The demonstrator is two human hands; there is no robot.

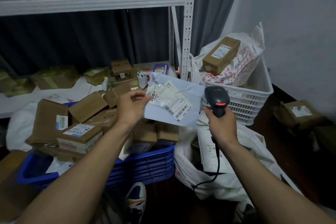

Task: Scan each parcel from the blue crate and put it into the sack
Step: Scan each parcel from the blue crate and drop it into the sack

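My left hand (131, 106) grips a flat pale-blue mailer parcel (189, 94) by its left edge, label side up, above the blue crate (151, 163). My right hand (221, 123) holds a black barcode scanner (217, 99) just right of the mailer, its red light lit and its cable hanging down. The crate is heaped with several brown cardboard parcels (82, 132). The white sack (241, 174) stands open right of the crate, below the scanner, with flat white parcels inside.
A white crate (254, 96) at the back right holds a printed bag and a brown box (221, 54). A white metal shelf (91, 2) stands behind, with more boxes on its lower level. Another box (300, 112) lies on the dark floor far right. My shoes show below.
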